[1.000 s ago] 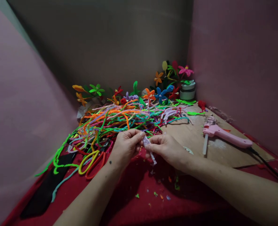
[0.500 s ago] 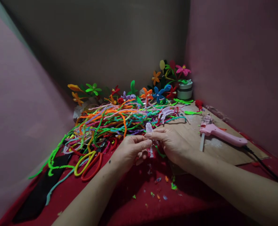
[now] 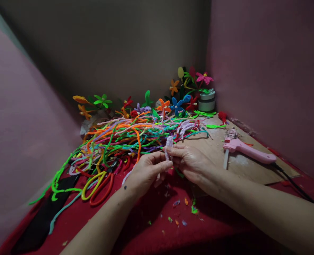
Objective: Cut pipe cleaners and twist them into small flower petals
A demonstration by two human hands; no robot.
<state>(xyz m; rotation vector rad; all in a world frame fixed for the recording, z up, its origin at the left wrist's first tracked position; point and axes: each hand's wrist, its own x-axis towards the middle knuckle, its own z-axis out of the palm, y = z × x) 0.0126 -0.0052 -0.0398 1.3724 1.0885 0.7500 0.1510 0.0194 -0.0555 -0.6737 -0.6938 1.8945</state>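
A pale lilac pipe cleaner (image 3: 169, 141), bent into a narrow upright loop, is pinched between my two hands over the near side of the table. My left hand (image 3: 150, 171) grips its lower part between thumb and fingers, and a lilac strand shows behind that wrist. My right hand (image 3: 191, 161) pinches the loop higher up with thumb and forefinger. The other fingers partly hide the lower strands. Just beyond the hands lies a tangled heap of colourful pipe cleaners (image 3: 125, 132), with a lilac bundle (image 3: 186, 127) at its right end.
A pink glue gun (image 3: 247, 150) with a black cord lies on a brown board (image 3: 212, 141) at right. Scissors (image 3: 101, 187) with yellow and red handles lie at left near a black strip (image 3: 45, 219). Pipe-cleaner flowers and a lidded pot (image 3: 206, 101) stand behind. Scraps dot the red cloth (image 3: 146, 237).
The lilac loop now stands a little taller above my fingers, and a lilac strand has appeared behind my left wrist. The whole view has shifted slightly.
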